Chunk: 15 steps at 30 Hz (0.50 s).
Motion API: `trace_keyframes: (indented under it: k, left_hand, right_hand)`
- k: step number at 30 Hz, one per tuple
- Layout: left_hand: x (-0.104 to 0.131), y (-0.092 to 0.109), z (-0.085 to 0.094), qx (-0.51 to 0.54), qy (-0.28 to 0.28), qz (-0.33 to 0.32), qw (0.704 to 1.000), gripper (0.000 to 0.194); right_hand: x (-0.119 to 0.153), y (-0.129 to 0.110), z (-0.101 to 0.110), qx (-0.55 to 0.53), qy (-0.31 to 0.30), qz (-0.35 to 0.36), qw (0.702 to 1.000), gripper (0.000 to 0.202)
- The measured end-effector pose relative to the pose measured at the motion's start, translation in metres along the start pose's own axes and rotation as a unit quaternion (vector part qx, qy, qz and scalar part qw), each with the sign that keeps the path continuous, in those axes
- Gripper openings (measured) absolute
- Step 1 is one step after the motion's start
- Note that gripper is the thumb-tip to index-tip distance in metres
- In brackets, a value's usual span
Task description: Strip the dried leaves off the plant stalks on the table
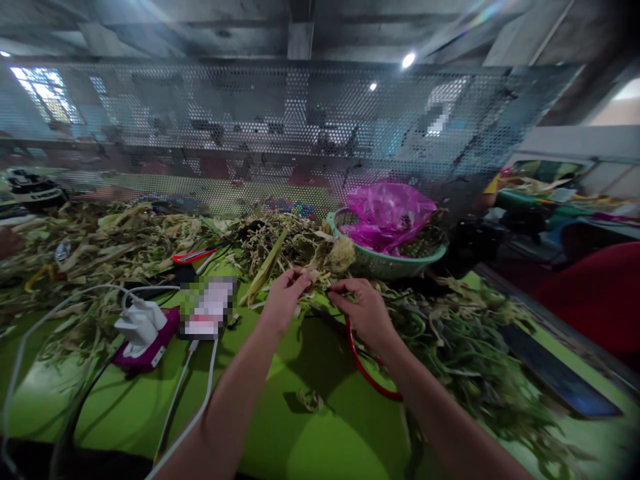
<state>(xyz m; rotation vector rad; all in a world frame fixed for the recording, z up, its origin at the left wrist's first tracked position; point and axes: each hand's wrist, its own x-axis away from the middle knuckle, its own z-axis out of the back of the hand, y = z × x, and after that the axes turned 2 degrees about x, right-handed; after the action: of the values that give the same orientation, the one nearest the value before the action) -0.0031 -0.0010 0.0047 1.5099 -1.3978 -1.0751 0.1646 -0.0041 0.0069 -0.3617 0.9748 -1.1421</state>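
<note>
My left hand (285, 303) is pinched at the near edge of a heap of dried plant stems (273, 243), its fingertips on a pale dry plant piece (313, 275). Just to the right, my right hand (367, 310) has thumb and forefinger pressed together; a small dark bit shows at their tips, too small to name. Beneath the right hand and forearm lies a red loop (361, 367), partly hidden, like a tool's handle. A pale fluffy clump (342, 255) sits behind both hands. One dry curl (311, 400) lies on the green table (280, 433).
A green basket (400, 267) with a pink plastic bag (387, 217) stands behind. At left are a phone (210, 308), a purple power strip (150, 350) with white plugs and cables, and a red cutter (195, 255). Greener stems (460, 347) spread right. A perforated screen (250, 133) borders the back.
</note>
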Motion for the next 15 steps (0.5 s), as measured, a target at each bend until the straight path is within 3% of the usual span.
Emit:
trace_keyframes:
  k: [5, 10, 15]
  left_hand:
    - [0.0023, 0.0048, 0.0008, 0.018, 0.0, 0.026, 0.999, 0.039]
    - [0.0016, -0.0006, -0.0038, 0.031, -0.055, 0.023, 0.998, 0.03]
    - [-0.0002, -0.0021, -0.0039, 0.026, -0.031, 0.012, 0.999, 0.028]
  right_hand:
    - [-0.0012, 0.0014, 0.0034, -0.028, 0.014, -0.04, 0.999, 0.016]
    - [0.0, 0.0026, 0.0018, -0.033, 0.002, -0.046, 0.998, 0.017]
    - [0.0012, -0.0002, -0.0013, -0.061, -0.038, -0.042, 0.997, 0.017]
